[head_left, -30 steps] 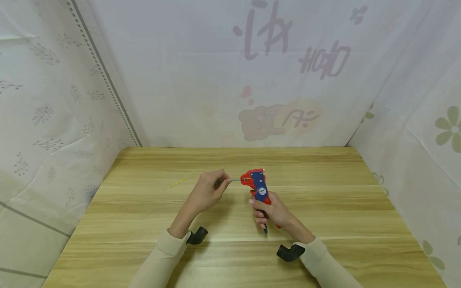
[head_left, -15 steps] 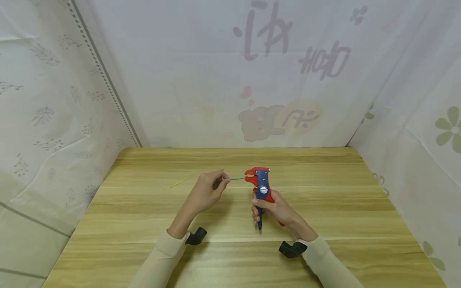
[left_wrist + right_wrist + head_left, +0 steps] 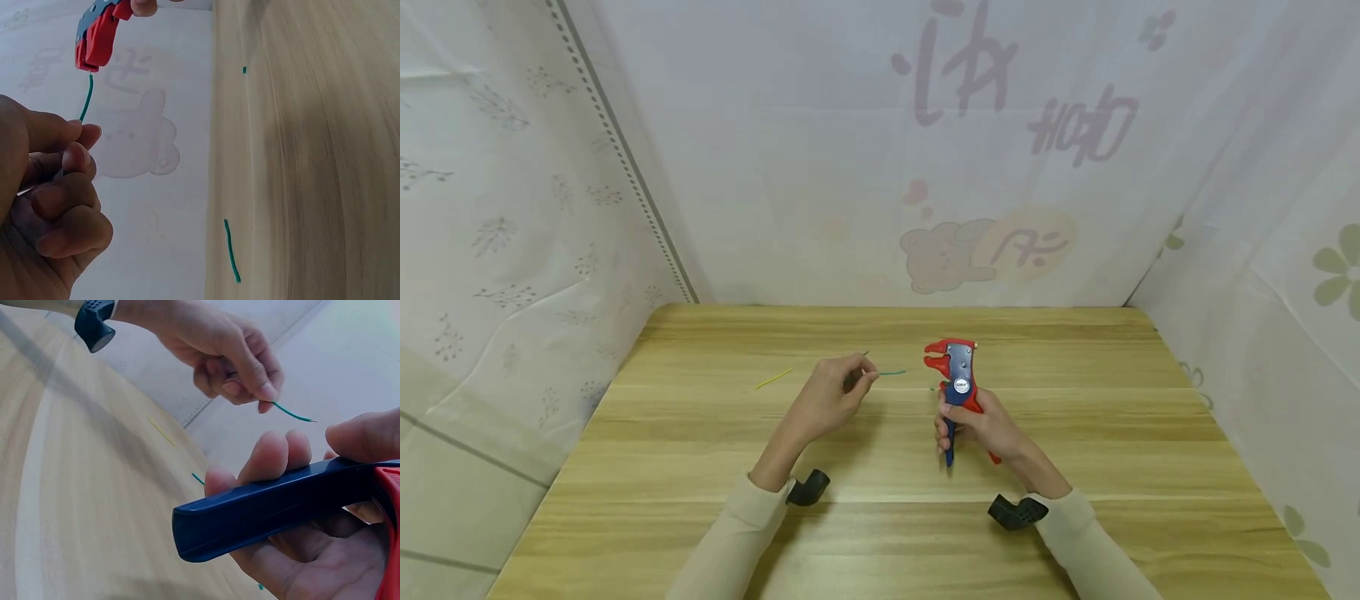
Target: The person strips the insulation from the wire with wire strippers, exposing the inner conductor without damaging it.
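Between thumb and fingertips, my left hand (image 3: 835,396) pinches a short green wire (image 3: 892,372) that points right. Its free end shows a bit of bare metal in the right wrist view. My right hand (image 3: 981,425) grips a red and blue wire stripper (image 3: 961,386) by its handles, thumb lying along the blue side. The stripper's jaws stand apart, with a gap between them and the wire's tip in the head view. A tiny green scrap of insulation (image 3: 244,70) lies on the table below the stripper.
On the wooden table (image 3: 880,542), a yellow wire (image 3: 773,379) lies left of my left hand. Another green wire (image 3: 232,251) lies on the wood, mostly hidden behind the left hand in the head view. Patterned cloth (image 3: 820,167) hangs behind the table's far edge.
The stripper has come off the wire's end and moved right and slightly back, its jaws parting. A small green scrap now shows on the table. My left hand has barely moved.
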Available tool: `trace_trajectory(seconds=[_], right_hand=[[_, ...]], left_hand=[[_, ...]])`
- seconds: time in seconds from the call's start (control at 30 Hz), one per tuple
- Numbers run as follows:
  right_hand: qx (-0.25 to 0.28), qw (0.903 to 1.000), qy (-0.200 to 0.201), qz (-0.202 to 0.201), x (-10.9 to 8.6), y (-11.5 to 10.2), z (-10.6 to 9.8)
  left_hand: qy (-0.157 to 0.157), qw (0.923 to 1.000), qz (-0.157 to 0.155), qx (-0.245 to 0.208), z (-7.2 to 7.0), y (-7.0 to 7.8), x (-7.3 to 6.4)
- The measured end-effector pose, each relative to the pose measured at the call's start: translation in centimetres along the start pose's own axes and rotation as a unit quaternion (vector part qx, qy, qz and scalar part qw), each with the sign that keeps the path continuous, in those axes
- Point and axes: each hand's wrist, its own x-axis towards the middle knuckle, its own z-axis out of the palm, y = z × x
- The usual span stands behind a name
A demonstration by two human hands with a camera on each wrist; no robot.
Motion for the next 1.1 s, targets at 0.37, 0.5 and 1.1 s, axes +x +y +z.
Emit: trace_trajectory(seconds=[0.37, 0.5, 1.1], right_hand=[[-0.004, 0.9998, -0.006, -0.019, -0.1, 0.0, -1.2], [0.002, 0.9997, -0.006, -0.023, -0.2, 0.0, -1.5], [-0.001, 0.9998, 0.017, -0.014, -0.5, 0.5, -3.1]], left_hand=[[-0.015, 0.9996, -0.016, 0.017, 0.1, -1.4, -0.1], [-0.021, 0.9994, -0.021, 0.019, 0.1, -1.6, -0.3], [-0.034, 0.9964, -0.073, 0.026, -0.4, -3.0, -1.8]])
